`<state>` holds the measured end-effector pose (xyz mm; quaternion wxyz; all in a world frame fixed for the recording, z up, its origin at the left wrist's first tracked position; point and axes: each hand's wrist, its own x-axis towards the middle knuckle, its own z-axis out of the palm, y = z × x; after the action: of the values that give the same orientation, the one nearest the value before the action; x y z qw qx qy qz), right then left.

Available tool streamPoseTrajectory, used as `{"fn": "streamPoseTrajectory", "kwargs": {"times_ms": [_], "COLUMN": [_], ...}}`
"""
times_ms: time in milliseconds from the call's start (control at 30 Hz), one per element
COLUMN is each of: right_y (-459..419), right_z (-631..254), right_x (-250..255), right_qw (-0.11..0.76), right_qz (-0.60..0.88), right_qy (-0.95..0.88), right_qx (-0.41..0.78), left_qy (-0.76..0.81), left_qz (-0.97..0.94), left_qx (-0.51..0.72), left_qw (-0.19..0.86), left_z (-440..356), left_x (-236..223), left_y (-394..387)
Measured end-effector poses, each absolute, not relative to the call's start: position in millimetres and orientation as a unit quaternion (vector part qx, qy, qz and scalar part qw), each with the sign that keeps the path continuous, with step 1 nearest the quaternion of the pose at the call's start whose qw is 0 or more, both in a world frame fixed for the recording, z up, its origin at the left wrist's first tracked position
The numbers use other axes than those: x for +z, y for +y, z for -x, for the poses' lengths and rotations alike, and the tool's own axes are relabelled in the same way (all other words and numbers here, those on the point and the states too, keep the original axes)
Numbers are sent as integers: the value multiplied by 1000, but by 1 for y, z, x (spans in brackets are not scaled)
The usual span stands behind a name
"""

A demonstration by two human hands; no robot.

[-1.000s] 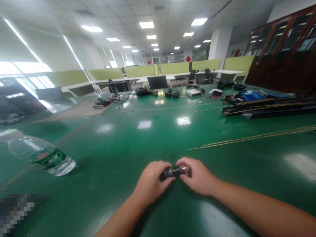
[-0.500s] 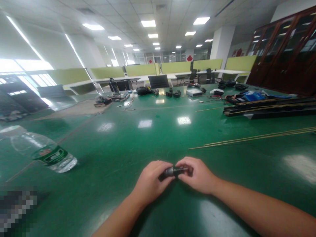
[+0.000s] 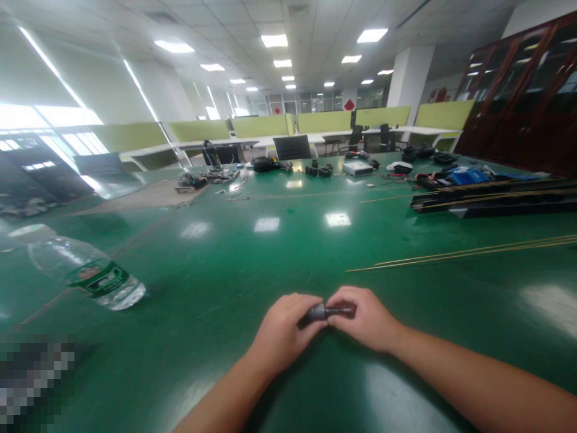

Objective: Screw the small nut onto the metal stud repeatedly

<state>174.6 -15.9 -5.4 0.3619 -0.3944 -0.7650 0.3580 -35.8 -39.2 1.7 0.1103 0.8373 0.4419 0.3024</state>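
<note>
Low over the green table, my left hand is closed around the thick end of a dark grey metal cylinder with a thin shaft. The cylinder lies roughly level, its narrow shaft pointing right into the curled fingers of my right hand. Thumb and fingers of that hand pinch around the shaft, and the two hands nearly touch at the middle. My left palm hides the cylinder's rear part, and the shaft's tip is partly hidden by my right fingers. What kind of tool or part it is cannot be made out.
A water bottle with a green label lies tilted at left. Thin brass-coloured rods stretch across the right side. Behind them are long black channels. Small black parts and electronics line the far edge. A pixelated patch covers something lower left.
Both hands and the cylinder sit slightly farther right in the picture, and the whole view has shifted a little right too. More thin shaft now shows between my hands.
</note>
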Motion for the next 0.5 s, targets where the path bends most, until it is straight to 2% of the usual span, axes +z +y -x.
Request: {"fn": "streamPoseTrajectory", "kwargs": {"times_ms": [500], "right_y": [-15], "right_z": [-176], "right_x": [-6], "right_qw": [365], "right_qz": [413], "right_qy": [-741], "right_qx": [383], "left_qy": [439], "left_qz": [-833], "left_qx": [325], "left_qw": [88], "left_z": [45], "left_x": [3], "left_y": [-38]}}
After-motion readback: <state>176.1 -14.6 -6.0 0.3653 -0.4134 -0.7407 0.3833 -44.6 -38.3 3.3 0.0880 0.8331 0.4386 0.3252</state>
